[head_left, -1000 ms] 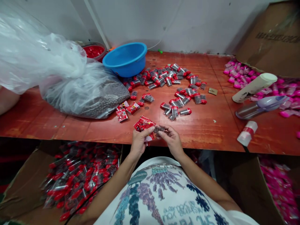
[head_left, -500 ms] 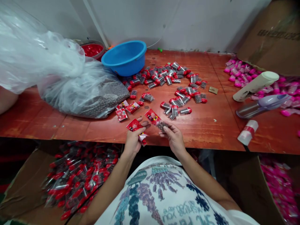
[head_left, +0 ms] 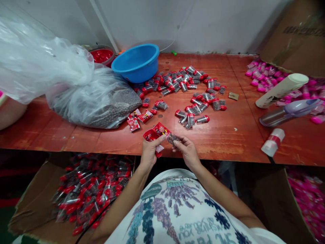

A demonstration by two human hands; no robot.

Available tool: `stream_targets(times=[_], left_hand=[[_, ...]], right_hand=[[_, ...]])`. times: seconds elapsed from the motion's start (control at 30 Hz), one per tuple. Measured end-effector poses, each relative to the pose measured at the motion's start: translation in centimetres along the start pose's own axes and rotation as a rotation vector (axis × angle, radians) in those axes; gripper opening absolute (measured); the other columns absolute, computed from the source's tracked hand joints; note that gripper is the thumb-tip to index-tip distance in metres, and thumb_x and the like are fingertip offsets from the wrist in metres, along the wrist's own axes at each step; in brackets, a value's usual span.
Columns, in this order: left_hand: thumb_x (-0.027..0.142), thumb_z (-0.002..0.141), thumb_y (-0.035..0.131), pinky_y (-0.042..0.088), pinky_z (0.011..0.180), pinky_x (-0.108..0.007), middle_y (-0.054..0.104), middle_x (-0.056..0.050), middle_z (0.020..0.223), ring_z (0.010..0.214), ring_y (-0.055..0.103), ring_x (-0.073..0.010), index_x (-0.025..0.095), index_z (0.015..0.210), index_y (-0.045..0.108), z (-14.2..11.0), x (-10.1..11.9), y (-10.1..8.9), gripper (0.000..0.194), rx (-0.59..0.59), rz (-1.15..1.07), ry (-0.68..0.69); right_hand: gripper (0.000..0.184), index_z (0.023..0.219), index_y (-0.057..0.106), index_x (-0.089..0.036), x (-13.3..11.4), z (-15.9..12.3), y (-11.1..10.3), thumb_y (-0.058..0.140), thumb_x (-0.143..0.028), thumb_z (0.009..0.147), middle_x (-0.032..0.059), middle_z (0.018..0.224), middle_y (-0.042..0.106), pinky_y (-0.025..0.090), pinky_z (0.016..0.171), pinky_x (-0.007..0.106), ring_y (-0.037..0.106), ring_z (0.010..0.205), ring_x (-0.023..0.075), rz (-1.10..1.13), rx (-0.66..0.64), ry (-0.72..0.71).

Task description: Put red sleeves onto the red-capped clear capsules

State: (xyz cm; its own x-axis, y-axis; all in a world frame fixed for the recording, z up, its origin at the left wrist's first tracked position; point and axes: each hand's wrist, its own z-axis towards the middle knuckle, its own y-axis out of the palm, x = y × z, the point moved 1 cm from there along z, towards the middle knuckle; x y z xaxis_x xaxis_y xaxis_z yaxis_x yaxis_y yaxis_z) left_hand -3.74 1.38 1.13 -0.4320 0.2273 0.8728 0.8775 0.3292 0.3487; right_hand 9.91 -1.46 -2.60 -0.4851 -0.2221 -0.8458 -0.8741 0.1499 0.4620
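Basin [head_left: 138, 75], blue, far side of the table [head_left: 236, 142], is the reference. Both hands are well in front of it, just over the table's near edge.

Right hand [head_left: 188, 149]: thumb and fingertips closed in a pinch on a clear bead pack [head_left: 172, 138], hardly any gap. Left hand [head_left: 149, 150]: thumb pressed down on red packets [head_left: 152, 135], fingers mostly hidden underneath, so closed on them too. Bead pack's left end meets the packets at the left thumb; can't tell if joined or just overlapping. Fingertip hold likely leaves the pack mostly uncovered and turnable.

Bead bag [head_left: 111, 98] slumps in front and left of the basin, neck bunched, probably to stop spills. Loose packets [head_left: 133, 124] lie in front of the basin, presumably there for left-hand reach. Red-capped tubes [head_left: 195, 108] spread right and front of it, mostly on their sides, likely for easy picking.
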Motion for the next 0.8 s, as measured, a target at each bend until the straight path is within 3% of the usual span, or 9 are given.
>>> stream_targets(times=[0.23, 0.5, 0.7, 0.8], left_hand=[[0.02, 0.055, 0.084, 0.05, 0.058, -0.022, 0.072, -0.001, 0.073, 0.062, 0.065, -0.0135, 0.015, 0.075, 0.07, -1.1, 0.2, 0.7, 0.026, 0.029, 0.08, 0.125], [0.018, 0.052, 0.085, 0.049, 0.059, -0.02, 0.069, 0.002, 0.067, 0.058, 0.061, -0.0104, 0.016, 0.072, 0.069, -0.8, -0.6, -0.5, 0.025, -0.05, 0.051, 0.03], [0.018, 0.054, 0.084, 0.05, 0.063, -0.022, 0.068, 0.001, 0.067, 0.06, 0.063, -0.012, 0.016, 0.07, 0.069, -1.5, -0.3, 0.3, 0.022, -0.096, 0.04, 0.002], [0.018, 0.053, 0.085, 0.05, 0.062, -0.023, 0.069, 0.0, 0.068, 0.061, 0.064, -0.013, 0.016, 0.077, 0.071, -1.9, -0.9, 0.8, 0.028, -0.147, 0.036, -0.061]], right_hand=[[0.028, 0.1, 0.066, -0.025, 0.3, -1.0, 0.5, 0.074, -0.029, 0.073, -0.0008, 0.091, 0.065, 0.056, 0.073, 0.03, 0.063, 0.08, 0.0141, -0.132, 0.055, -0.222], [0.031, 0.097, 0.064, -0.021, -0.5, -0.7, 0.4, 0.076, -0.031, 0.07, -0.0011, 0.082, 0.07, 0.056, 0.059, 0.028, 0.063, 0.06, 0.012, -0.023, -0.017, -0.057], [0.045, 0.114, 0.063, -0.029, -0.5, -0.8, 0.1, 0.075, -0.031, 0.072, -0.0027, 0.087, 0.062, 0.056, 0.066, 0.027, 0.062, 0.07, 0.0116, -0.124, -0.085, -0.129], [0.039, 0.114, 0.066, -0.03, -0.6, -0.6, -0.5, 0.071, -0.032, 0.076, -0.0007, 0.091, 0.059, 0.055, 0.067, 0.027, 0.06, 0.073, 0.0128, -0.298, -0.13, -0.206]])
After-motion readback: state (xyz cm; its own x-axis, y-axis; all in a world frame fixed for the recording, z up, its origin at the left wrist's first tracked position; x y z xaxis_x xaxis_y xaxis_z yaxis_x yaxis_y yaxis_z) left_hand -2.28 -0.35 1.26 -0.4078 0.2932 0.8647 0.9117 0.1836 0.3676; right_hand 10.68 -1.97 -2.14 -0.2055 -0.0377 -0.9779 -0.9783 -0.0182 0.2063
